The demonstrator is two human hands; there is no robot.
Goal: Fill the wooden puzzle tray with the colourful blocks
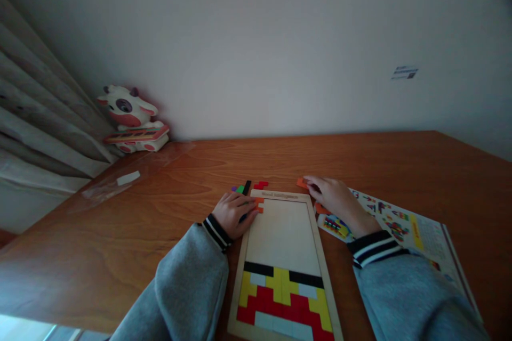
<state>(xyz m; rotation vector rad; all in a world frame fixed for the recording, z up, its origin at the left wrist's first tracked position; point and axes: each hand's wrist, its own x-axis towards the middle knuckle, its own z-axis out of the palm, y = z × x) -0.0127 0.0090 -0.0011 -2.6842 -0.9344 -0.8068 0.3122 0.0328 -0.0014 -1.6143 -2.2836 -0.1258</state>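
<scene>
A wooden puzzle tray [328, 282] lies in front of me, its lower half filled with yellow, red, black and white pieces. At the tray's upper left corner, my left hand [235, 214] has its fingertips on an orange puzzle piece [260, 202], partly covered by the fingers. My right hand [334, 198] is beyond the upper right corner, pinching another orange puzzle piece [301, 183] just above the table. Below the right hand, a further orange piece [321, 209] lies beside the tray's right edge.
Past the tray's top edge lie a red piece [261, 185], a black piece [247, 187] and a green piece [240, 189]. A printed pattern sheet [424, 240] extends under my right forearm. A cow toy [134, 117] and clear plastic wrap [108, 186] are at the left.
</scene>
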